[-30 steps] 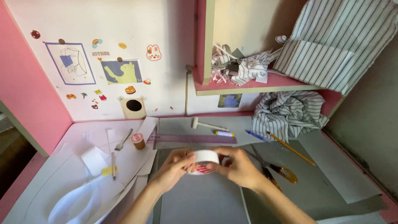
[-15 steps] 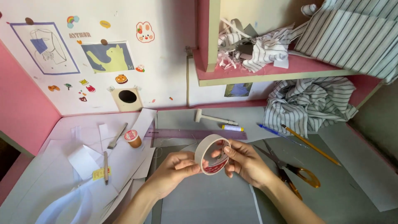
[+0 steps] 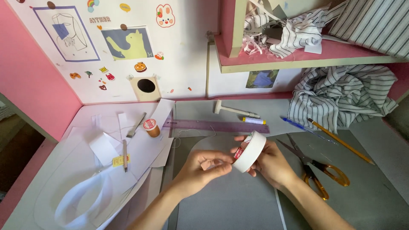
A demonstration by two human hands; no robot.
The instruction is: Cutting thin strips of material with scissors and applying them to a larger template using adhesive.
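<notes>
A white roll of tape [image 3: 251, 150] with a red inner label is held on edge above the grey work surface [image 3: 230, 200]. My right hand [image 3: 272, 164] grips the roll from behind and below. My left hand [image 3: 202, 168] touches the roll's near rim with pinched fingertips. Both forearms come in from the bottom of the head view.
Orange-handled scissors [image 3: 317, 170] lie right of my hands, with a pencil [image 3: 341, 142] and a blue pen [image 3: 298, 124] beyond. A purple ruler [image 3: 217, 126], a thread spool [image 3: 151, 127], white paper pattern pieces [image 3: 85, 170] and striped fabric [image 3: 341, 100] surround the surface.
The camera has tilted down and closer. The tape roll has turned from lying flat-faced toward me to standing on edge, and my left fingers have moved onto its rim.
</notes>
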